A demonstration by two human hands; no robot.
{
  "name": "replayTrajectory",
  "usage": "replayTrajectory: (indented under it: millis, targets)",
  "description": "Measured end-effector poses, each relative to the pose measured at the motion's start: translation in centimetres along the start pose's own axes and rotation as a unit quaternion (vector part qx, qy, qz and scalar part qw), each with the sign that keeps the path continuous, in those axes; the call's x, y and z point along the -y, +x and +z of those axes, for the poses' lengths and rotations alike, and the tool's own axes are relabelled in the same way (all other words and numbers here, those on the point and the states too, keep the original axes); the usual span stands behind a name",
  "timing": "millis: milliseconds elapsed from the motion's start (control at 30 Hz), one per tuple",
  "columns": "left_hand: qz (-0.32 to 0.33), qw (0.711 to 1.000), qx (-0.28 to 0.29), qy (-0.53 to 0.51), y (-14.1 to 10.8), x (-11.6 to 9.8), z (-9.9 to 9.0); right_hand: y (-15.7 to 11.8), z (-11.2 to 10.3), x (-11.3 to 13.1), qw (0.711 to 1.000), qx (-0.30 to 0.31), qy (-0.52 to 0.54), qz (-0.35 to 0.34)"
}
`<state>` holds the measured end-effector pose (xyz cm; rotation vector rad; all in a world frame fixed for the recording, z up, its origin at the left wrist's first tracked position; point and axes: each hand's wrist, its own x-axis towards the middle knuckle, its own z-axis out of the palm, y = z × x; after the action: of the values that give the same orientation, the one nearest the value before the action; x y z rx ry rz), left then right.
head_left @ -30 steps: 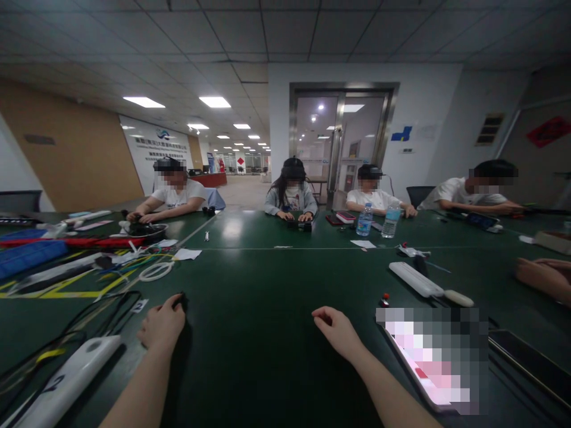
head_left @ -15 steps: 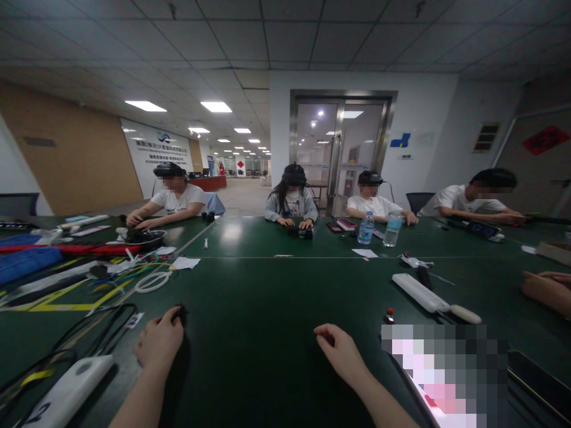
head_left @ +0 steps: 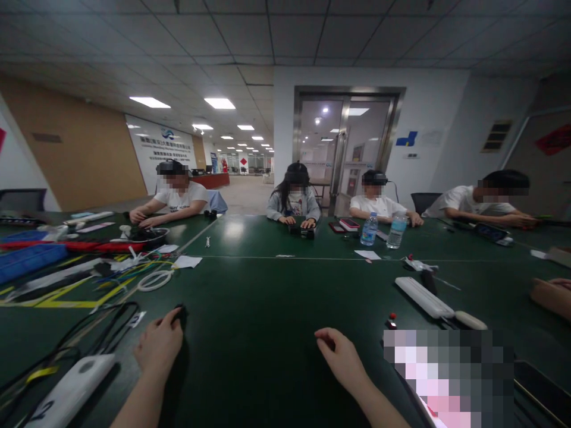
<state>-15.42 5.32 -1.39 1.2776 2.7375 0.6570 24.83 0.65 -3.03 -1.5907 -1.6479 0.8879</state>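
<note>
On the left of the green table (head_left: 250,309), my left hand (head_left: 159,342) is closed, fingers bent round a small black object (head_left: 179,313). Only its end shows past my fingers, so its kind is unclear. Black cables (head_left: 107,324) and a white numbered device (head_left: 74,386), like a power bank, lie left of that wrist. My right hand (head_left: 341,356) rests on the table, fingers loosely curled and thumb near the index fingertip, with nothing visible in it. To its right are a small red-topped item (head_left: 391,321) and a phone-like device with a blurred-out screen (head_left: 432,380).
A white power strip-like bar (head_left: 423,297) and two water bottles (head_left: 369,230) stand or lie to the right. Blue trays (head_left: 33,261), coiled white cable (head_left: 154,280) and wires fill the left side. Several people in headsets sit across the table; another person's hand (head_left: 553,295) is at the right edge.
The view has shifted slightly, so the surroundings on the right appear a little farther right. Both my hands keep nearly the same pose and place.
</note>
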Motion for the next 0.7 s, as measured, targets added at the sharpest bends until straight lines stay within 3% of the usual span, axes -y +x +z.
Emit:
replayTrajectory:
  millis: [500, 700]
  targets:
    - [-0.027, 0.999, 0.029, -0.011, -1.7, -0.6, -1.1, -1.0, -0.8, 1.2, 0.999, 0.006, 0.038, 0.013]
    - [-0.018, 1.0, 0.002, -0.021, -1.7, -0.7, -0.8, -0.6, -1.0, 0.9, 0.999, -0.016, 0.031, 0.026]
